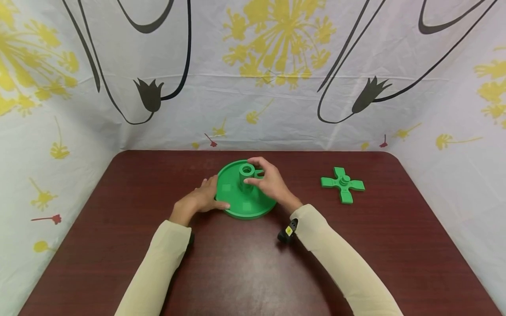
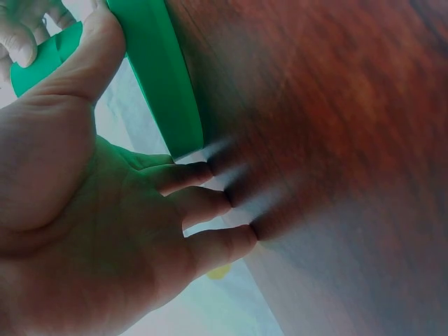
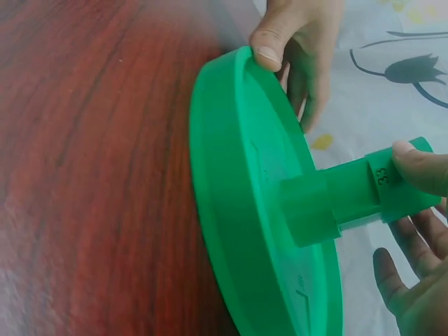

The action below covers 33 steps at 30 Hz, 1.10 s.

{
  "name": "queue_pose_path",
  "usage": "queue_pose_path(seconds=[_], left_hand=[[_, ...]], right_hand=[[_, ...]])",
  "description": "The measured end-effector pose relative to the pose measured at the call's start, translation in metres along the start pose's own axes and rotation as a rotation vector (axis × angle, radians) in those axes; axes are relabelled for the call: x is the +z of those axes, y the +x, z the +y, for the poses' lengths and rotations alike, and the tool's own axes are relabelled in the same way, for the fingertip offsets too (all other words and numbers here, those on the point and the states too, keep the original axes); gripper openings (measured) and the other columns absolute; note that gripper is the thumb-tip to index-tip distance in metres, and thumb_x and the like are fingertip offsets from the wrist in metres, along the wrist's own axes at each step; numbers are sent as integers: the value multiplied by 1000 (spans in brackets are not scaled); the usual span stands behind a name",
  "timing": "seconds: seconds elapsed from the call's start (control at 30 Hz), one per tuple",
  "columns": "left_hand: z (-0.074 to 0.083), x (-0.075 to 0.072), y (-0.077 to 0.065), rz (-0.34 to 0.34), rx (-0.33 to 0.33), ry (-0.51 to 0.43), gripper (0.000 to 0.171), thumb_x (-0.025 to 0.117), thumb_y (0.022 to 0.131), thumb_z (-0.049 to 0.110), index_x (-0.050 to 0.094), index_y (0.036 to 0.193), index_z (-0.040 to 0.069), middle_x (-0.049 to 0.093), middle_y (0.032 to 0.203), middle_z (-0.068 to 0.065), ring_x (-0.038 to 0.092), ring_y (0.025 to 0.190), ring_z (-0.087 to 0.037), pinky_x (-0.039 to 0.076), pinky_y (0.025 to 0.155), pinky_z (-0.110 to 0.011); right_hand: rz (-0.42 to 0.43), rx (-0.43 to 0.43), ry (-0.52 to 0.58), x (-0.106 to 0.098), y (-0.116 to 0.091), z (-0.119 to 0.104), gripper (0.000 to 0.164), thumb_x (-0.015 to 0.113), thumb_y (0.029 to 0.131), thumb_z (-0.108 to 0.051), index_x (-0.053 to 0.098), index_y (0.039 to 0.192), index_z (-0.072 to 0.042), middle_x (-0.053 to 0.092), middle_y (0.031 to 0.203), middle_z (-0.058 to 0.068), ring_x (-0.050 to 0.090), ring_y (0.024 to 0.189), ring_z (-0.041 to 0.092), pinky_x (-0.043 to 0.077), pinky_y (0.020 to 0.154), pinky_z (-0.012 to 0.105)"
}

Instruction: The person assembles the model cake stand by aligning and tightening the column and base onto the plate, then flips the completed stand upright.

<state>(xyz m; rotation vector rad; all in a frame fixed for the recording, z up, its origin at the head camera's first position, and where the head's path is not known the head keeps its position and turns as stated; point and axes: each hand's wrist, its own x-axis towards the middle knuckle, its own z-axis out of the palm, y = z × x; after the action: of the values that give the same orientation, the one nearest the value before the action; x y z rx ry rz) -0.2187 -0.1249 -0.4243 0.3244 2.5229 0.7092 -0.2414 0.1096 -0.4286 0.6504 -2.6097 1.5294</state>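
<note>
A green round dish with a raised rim lies on the table, a post rising from its middle. On that post sits a green sleeve marked "33"; its hollow top shows in the head view. My right hand pinches the sleeve between thumb and fingers from the right. A small green tab projects between these fingers. At the dish's left edge, my left hand grips the rim, thumb over it and fingers outside. Its fingertips reach down to the tabletop.
To the right on the dark red-brown table lies a green cross-shaped piece with a stepped knob at its centre. A white patterned cloth stands behind the table and along both sides. A small black device is on the right wrist.
</note>
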Motion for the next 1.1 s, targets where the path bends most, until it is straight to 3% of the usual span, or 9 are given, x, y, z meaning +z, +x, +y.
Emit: queue_pose_path(seconds=[0.3,0.43,0.6,0.87,1.1], left_hand=[[0,1,0,4,-3,-7,109,71,91,44,-5,158,2,6,164,-22,-1,151,-44,13,118,-64],[0,1,0,8,-4,-4,109,71,91,44,-4,158,2,6,164,-22,-1,151,-44,13,118,-64],[0,1,0,4,-13,3,109,70,91,44,-5,158,2,5,165,-22,-1,151,-44,13,118,-64],[2,3,-1,13,-11,-2,109,71,91,43,-5,158,2,5,164,-22,-1,151,-43,13,118,-64],[1,4,-2,20,-9,4,109,71,91,43,-4,158,1,6,164,-23,-1,151,-44,13,118,-64]], right_hand=[[-54,22,1,-3,1,-2,65,77,86,-9,48,145,-7,56,141,12,52,130,27,46,103,51],[-76,9,-15,-4,1,-3,61,76,88,-8,50,143,-3,57,140,14,57,125,29,48,101,48],[-24,19,-55,-1,0,-2,56,80,85,-14,56,134,-2,62,128,14,61,112,28,52,95,45],[42,39,-78,5,-1,0,53,83,81,-18,56,125,-7,63,119,13,59,112,27,51,94,45],[-59,22,1,-1,-1,2,72,82,83,-16,45,144,-8,54,142,11,50,132,27,44,106,46]])
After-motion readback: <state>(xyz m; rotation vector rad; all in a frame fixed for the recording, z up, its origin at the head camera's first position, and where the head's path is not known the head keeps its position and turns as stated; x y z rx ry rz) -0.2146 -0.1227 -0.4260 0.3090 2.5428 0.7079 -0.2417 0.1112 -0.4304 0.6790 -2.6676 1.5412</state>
